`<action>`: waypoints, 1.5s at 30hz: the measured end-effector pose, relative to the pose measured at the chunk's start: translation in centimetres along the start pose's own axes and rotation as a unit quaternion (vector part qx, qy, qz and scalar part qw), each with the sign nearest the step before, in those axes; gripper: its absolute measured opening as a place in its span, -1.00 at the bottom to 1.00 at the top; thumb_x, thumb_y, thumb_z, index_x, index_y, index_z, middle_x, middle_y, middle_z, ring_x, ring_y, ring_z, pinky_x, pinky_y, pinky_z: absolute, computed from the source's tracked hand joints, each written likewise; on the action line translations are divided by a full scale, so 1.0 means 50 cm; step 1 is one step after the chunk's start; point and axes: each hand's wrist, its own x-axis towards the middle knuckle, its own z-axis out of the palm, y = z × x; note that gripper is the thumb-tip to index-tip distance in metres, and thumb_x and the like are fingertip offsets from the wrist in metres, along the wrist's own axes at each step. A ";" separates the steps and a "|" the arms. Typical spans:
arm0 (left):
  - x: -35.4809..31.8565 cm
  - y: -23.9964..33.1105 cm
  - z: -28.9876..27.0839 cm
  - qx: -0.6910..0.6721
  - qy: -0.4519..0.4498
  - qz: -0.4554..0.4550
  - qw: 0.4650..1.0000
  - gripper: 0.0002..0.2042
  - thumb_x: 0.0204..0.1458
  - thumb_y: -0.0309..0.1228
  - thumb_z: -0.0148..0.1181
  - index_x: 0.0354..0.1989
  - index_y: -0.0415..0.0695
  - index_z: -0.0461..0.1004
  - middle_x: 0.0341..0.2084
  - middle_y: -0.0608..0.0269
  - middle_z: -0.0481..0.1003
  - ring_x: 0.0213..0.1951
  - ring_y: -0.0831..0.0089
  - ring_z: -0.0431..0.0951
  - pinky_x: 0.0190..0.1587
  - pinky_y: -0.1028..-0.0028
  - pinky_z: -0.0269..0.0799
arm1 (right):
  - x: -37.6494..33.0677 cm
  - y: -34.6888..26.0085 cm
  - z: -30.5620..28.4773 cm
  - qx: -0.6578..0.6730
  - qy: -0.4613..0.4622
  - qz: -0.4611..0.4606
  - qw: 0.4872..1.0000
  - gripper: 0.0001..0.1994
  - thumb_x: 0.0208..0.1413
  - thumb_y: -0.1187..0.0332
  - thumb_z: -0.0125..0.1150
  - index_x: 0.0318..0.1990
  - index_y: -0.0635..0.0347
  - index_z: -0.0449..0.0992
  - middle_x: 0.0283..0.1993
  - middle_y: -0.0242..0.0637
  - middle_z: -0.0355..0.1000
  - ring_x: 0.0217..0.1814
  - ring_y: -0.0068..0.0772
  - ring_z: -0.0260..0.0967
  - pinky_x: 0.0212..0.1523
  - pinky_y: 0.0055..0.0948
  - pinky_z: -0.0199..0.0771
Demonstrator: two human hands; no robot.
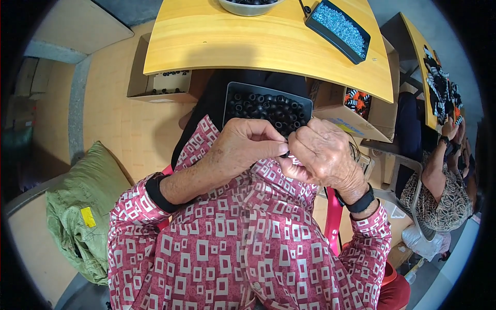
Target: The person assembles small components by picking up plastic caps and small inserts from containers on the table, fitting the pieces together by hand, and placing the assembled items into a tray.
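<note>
My left hand point(247, 146) and my right hand point(321, 151) meet just in front of my chest. Between the left thumb and forefinger I pinch a small black round piece point(285, 154), mostly hidden by the fingertips. My right hand is closed right beside it, its fingers curled so that whatever they hold is hidden. Just beyond both hands, a dark rectangular tray point(226, 109) rests on my lap. It is filled with several black, round, hollow pieces point(266, 107) that look like the pinched one.
Ahead stands a yellow wooden table point(206, 41) bearing a metal bowl point(250, 8) and a black tray of clear bluish bits point(338, 28). Cardboard boxes point(135, 77) flank my knees below it. A green sack point(85, 212) lies at left. At right, another person's hands point(451, 130) work at a second table.
</note>
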 end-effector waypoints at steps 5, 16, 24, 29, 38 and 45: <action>-0.002 -0.002 -0.001 0.032 0.014 -0.011 0.999 -0.92 0.03 -0.50 0.26 -0.34 -0.23 0.56 -0.43 0.37 0.54 -0.39 0.71 0.45 -0.30 0.66 0.37 | -0.001 -0.006 0.005 0.034 -0.028 0.023 0.999 -0.75 -0.27 0.35 0.34 -0.61 0.19 0.33 -0.57 -0.32 0.19 -0.49 -0.34 0.26 -0.49 -0.39 0.37; 0.004 -0.012 0.001 -0.051 -0.001 -0.015 0.999 -0.79 0.08 -0.53 0.20 -0.11 -0.28 0.46 -0.26 0.24 0.55 -0.24 0.61 0.53 -0.16 0.62 0.45 | -0.011 -0.003 0.009 -0.019 -0.019 0.006 1.000 -0.76 -0.13 0.35 0.32 -0.54 0.20 0.33 -0.58 -0.32 0.16 -0.56 -0.34 0.28 -0.54 -0.42 0.39; 0.007 -0.020 -0.004 -0.049 0.019 -0.010 0.999 -0.80 0.06 -0.57 0.19 -0.13 -0.27 0.46 -0.30 0.22 0.55 -0.28 0.61 0.54 -0.20 0.64 0.47 | -0.010 0.003 0.028 -0.008 -0.009 -0.015 1.000 -0.74 -0.13 0.35 0.32 -0.56 0.19 0.31 -0.59 -0.32 0.16 -0.58 -0.36 0.28 -0.58 -0.43 0.37; 0.003 -0.007 -0.009 -0.061 0.010 -0.018 0.998 -0.79 0.06 -0.56 0.19 -0.11 -0.27 0.46 -0.32 0.23 0.55 -0.28 0.61 0.54 -0.20 0.64 0.47 | -0.010 -0.002 0.038 0.053 -0.001 0.004 0.999 -0.75 -0.15 0.40 0.32 -0.58 0.19 0.29 -0.61 -0.32 0.15 -0.59 -0.33 0.28 -0.59 -0.40 0.36; -0.002 0.011 -0.034 -0.106 0.021 0.002 0.994 -0.75 0.17 -0.45 0.08 0.00 -0.28 0.42 -0.22 0.10 0.54 -0.19 0.43 0.57 -0.05 0.52 0.46 | -0.002 0.004 0.029 0.064 0.083 0.049 0.993 -0.80 -0.21 0.44 0.36 -0.46 0.27 0.43 -0.57 -0.28 0.24 -0.56 -0.32 0.31 -0.58 -0.42 0.35; -0.011 0.031 -0.014 -0.072 0.006 0.011 0.997 -0.78 0.14 -0.48 0.12 -0.06 -0.26 0.46 -0.26 0.24 0.53 -0.19 0.55 0.55 -0.07 0.59 0.44 | 0.012 0.006 0.019 0.001 0.063 0.018 0.998 -0.80 -0.17 0.41 0.33 -0.46 0.27 0.41 -0.57 -0.29 0.23 -0.57 -0.33 0.30 -0.58 -0.42 0.33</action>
